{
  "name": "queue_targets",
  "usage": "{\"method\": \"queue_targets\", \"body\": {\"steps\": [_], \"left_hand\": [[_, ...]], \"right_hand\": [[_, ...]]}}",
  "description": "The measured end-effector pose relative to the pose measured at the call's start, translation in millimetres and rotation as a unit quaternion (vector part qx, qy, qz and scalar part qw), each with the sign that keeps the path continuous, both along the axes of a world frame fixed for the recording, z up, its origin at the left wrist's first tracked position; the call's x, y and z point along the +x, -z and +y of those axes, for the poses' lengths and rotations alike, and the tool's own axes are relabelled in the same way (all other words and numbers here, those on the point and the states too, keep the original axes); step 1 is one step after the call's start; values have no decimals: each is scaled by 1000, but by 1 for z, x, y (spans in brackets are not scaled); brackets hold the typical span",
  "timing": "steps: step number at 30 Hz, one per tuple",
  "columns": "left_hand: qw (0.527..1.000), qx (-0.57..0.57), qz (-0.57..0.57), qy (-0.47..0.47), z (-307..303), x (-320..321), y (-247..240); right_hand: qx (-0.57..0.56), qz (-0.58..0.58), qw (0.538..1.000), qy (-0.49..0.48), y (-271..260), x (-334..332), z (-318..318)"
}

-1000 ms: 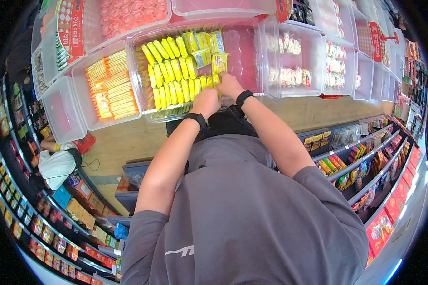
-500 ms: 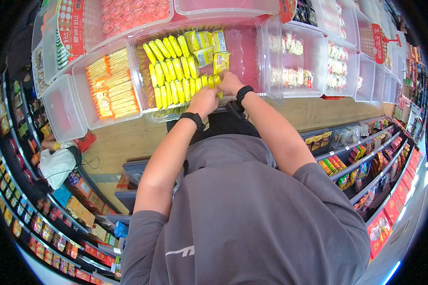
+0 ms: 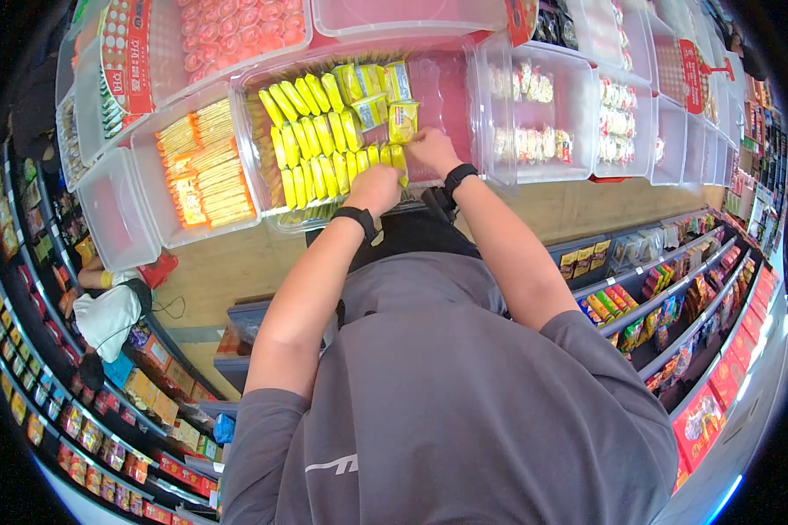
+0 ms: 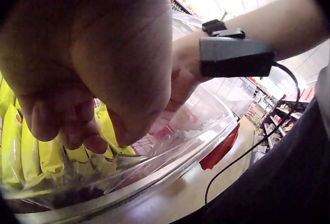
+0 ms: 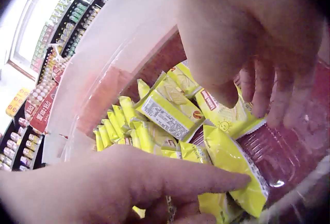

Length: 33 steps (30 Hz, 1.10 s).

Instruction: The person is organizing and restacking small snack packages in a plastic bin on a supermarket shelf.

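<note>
Packets (image 3: pixel 324 140) in middle bin (image 3: pixel 451 87); left hand (image 3: pixel 375 188) beside right hand (image 3: pixel 431 149) at near rim; further bin (image 3: pixel 149 192) left.

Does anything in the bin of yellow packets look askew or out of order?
Yes. Most packets stand on edge in neat rows, but a few at the right end of the rows lie flat and tilted, such as the loose packet just beyond the right hand. Nothing looks spilled or torn.
</note>
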<state>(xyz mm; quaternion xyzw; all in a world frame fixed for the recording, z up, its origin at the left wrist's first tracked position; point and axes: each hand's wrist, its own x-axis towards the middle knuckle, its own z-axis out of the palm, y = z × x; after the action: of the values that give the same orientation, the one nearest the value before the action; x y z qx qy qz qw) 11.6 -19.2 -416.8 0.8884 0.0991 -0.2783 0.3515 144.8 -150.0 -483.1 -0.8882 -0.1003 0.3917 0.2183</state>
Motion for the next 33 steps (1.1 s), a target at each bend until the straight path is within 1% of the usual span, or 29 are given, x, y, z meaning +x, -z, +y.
{"method": "queue_targets", "body": {"steps": [1, 3, 4, 5, 9, 12, 15, 18, 21, 24, 27, 30, 33], "left_hand": [[1000, 7, 2, 9, -1, 1, 1], [999, 21, 9, 27, -2, 1, 4], [1000, 15, 11, 21, -2, 2, -1], [1000, 9, 13, 14, -2, 3, -6], [1000, -5, 13, -3, 2, 0, -11], [1000, -3, 21, -15, 6, -3, -11], [999, -16, 33, -35, 11, -5, -16], [998, -15, 46, -45, 13, -7, -12], [997, -17, 55, -50, 13, -6, -10], [997, -35, 36, -64, 12, -6, -4], [995, -45, 20, -82, 12, 1, -6], [996, -36, 5, -87, 9, 7, 2], [996, -32, -9, -78, 5, 13, -1]], "right_hand": [[-14, -14, 999, 33, -3, 4, 3], [-33, -29, 998, 54, -8, 11, 12], [-43, -37, 996, 63, -8, 14, 16], [-67, -23, 997, 28, -6, 20, 21], [-103, -53, 993, -9, -28, 26, 44], [-106, -60, 993, -3, -21, 23, 47], [-57, -36, 998, -1, -11, 25, 43], [-94, -70, 993, 24, 8, 22, 39], [-63, -63, 995, 40, -6, 19, 35], [-38, -49, 997, 48, 0, 19, 27], [-13, -69, 995, 68, 13, 16, 13], [12, -74, 992, 98, -6, 11, 5], [-29, -81, 990, 113, -24, 8, 0]]}}
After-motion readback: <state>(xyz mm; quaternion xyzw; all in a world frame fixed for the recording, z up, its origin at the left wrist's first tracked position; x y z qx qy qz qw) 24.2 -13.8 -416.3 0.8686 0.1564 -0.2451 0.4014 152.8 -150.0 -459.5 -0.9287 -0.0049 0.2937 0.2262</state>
